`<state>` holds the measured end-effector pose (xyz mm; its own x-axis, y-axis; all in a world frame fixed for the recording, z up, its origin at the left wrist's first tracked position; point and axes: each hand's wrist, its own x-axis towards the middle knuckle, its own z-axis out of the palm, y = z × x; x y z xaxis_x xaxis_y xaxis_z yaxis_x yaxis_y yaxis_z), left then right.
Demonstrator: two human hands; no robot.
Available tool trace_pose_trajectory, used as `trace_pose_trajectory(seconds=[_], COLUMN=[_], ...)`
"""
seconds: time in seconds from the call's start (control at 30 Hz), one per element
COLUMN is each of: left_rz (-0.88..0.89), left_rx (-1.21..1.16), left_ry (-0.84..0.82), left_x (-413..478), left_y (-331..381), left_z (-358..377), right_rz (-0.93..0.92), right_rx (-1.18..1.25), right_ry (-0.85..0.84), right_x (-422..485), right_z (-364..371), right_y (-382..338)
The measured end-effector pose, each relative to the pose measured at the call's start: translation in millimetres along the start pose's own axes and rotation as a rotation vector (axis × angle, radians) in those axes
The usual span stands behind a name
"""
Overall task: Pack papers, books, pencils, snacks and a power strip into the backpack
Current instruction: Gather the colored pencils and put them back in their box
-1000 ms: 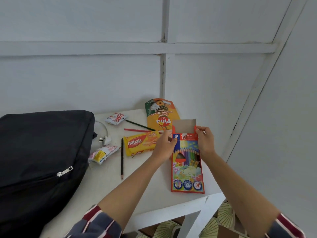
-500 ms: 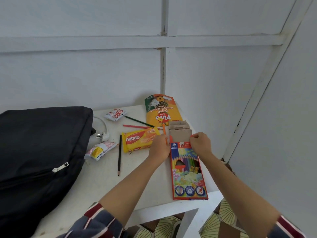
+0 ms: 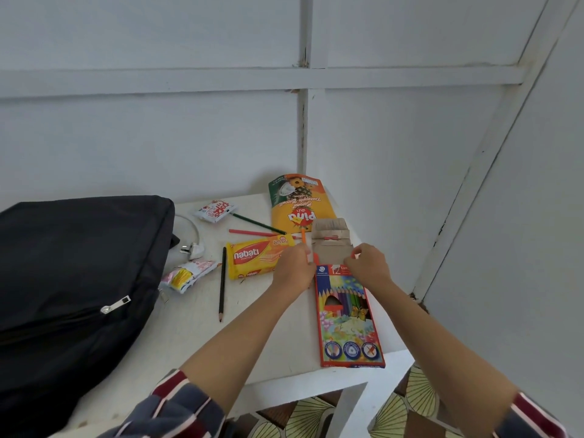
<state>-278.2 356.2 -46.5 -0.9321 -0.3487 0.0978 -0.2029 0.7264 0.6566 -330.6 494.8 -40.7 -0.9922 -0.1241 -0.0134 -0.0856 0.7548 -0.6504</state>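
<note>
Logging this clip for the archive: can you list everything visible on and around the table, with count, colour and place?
backpack: one, black, table's left side
pencil box: one, red with colourful print, table's right front, top flap open
wafer pack: one, yellow, mid-table
biscuit pouch: one, orange and green, back of table by the wall
sachet: one, red and white, back of table
packet: one, pink, yellow and white, beside backpack
black pencil: one, mid-table
red pencil, green pencil: one each, behind wafer pack
plug: one, white, with cable, beside backpack
table: one, white
left grip: pinches orange pencil
right grip: holds pencil box top
</note>
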Motion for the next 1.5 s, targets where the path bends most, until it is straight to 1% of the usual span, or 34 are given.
trace_pose_trajectory(seconds=[0.13,0.2,0.27,0.33,0.47,0.63,0.73,0.87,1.0,1.13,1.23,1.5], left_rz=[0.039,-0.009,-0.076,-0.102,-0.045,0.034,0.066,0.123,0.171,0.176,0.172,0.205], left_rx=[-0.067,-0.086,-0.089,-0.048,0.041,0.233,0.356,0.394,0.390,0.385,0.375,0.359], left_ry=[0.174,0.262,0.304,0.263,0.085,-0.112,-0.193,-0.222,-0.231,-0.252,-0.266,-0.264], left_x=[0,2,5,4,-6,-14,-16,-14,-11,-10,-10,-14], left_y=[-10,-26,-50,-72,-99,-109,-113,-124,-129,-134,-134,-136], left_z=[-30,-52,-73,-90,-107,-117,-121,-122,-122,-123,-123,-125], right_rz=[-0.088,-0.135,-0.160,-0.168,-0.128,-0.125,-0.122,-0.131,-0.130,-0.129,-0.107,0.020], right_rx=[-0.114,-0.116,-0.137,-0.182,-0.247,-0.325,-0.421,-0.537,-0.562,-0.555,-0.519,-0.232], right_ry=[0.076,0.094,0.051,-0.013,-0.050,-0.019,0.020,0.024,0.003,0.003,0.026,0.075], right_x=[5,8,9,8,5,2,1,4,6,8,8,3], right_z=[2,7,14,23,39,50,49,50,49,49,51,49], right_y=[-20,-34,-47,-57,-64,-66,-70,-70,-70,-72,-72,-75])
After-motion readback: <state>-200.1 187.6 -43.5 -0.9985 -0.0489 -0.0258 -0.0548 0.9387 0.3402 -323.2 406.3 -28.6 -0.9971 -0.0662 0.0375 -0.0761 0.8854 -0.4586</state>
